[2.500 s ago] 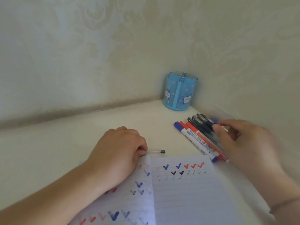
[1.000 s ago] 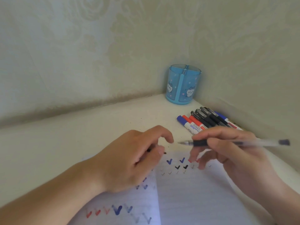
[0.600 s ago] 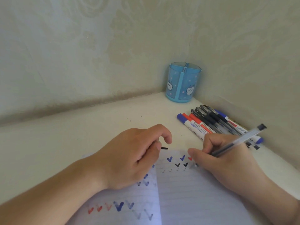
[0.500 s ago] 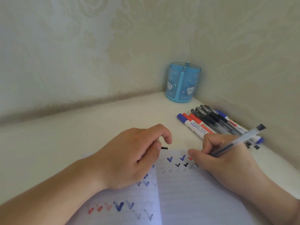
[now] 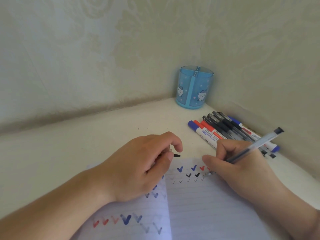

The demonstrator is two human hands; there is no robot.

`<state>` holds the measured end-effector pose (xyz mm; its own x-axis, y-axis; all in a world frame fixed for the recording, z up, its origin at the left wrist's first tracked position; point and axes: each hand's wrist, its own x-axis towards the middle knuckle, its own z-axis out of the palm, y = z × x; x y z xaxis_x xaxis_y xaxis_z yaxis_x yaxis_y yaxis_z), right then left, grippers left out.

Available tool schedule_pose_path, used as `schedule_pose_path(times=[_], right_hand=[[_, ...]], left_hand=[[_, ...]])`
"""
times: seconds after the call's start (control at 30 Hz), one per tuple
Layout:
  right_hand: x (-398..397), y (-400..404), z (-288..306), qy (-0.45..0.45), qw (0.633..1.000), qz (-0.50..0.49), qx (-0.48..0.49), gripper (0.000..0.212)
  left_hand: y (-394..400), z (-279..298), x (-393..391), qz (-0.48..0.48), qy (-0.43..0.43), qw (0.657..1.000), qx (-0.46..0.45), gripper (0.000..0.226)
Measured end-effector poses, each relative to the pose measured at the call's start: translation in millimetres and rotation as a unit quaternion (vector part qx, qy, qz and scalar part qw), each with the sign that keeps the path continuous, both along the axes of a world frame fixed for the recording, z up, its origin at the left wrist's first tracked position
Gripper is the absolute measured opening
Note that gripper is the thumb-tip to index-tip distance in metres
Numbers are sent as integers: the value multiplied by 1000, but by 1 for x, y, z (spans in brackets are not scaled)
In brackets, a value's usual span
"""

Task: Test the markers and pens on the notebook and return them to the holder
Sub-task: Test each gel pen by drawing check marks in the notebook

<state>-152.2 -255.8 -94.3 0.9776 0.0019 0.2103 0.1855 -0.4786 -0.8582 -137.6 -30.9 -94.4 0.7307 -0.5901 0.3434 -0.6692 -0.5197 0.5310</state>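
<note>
Since picking up, your right hand (image 5: 242,163) is gripping pen (image 5: 256,144), tip touching notebook (image 5: 207,205), barrel slanting up-right. Left hand (image 5: 138,165) is pinching cap (image 5: 177,155). Holder (image 5: 194,87) is standing beyond, nearer right hand.

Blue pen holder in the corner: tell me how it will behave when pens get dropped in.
The blue pen holder looks like thin translucent plastic, so probably light. It appears empty, taller than wide, so long pens leaning on one side might tip it. The walls close behind may steady it.

A home desk corner: patterned wallpaper (image 5: 121,40), cartoon pen holder (image 5: 194,87), lined notebook (image 5: 199,205).
</note>
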Motion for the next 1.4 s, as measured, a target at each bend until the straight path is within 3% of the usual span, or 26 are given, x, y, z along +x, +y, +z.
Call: schedule_pose_path(times=[0.07, 0.2, 0.3, 0.4, 0.73, 0.97, 1.17, 1.27, 1.33, 1.4], right_hand=[[-1, 0, 4, 6, 997, 10, 71, 41], [-2, -3, 12, 28, 969, 127, 209, 49], [-2, -6, 14, 37, 953, 190, 234, 34], [-3, -4, 14, 33, 945, 206, 251, 39], [-8, 7, 8, 4, 931, 222, 291, 28], [-14, 8, 5, -41, 945, 186, 266, 26], [-8, 5, 5, -28, 939, 220, 264, 31], [-3, -7, 13, -71, 939, 226, 249, 37], [-2, -19, 18, -123, 964, 161, 173, 35], [-1, -26, 19, -185, 979, 88, -2, 27]], left_hand=[[0, -2, 1, 8, -5, 1000, 0, 16], [-2, -3, 3, 23, -4, 999, -27, 21], [-3, -1, 3, 27, 10, 997, -72, 17], [-4, 0, 2, 19, 13, 995, -99, 16], [-8, 0, 0, -40, 3, 988, -152, 17], [-11, 2, -8, -59, 102, 966, -232, 10], [-13, -3, -7, -62, 121, 972, -192, 11], [-10, -1, -3, -21, 69, 985, -159, 10], [-6, 1, 1, 10, 23, 990, -141, 11], [-4, 3, 2, 17, -28, 994, -109, 12]])
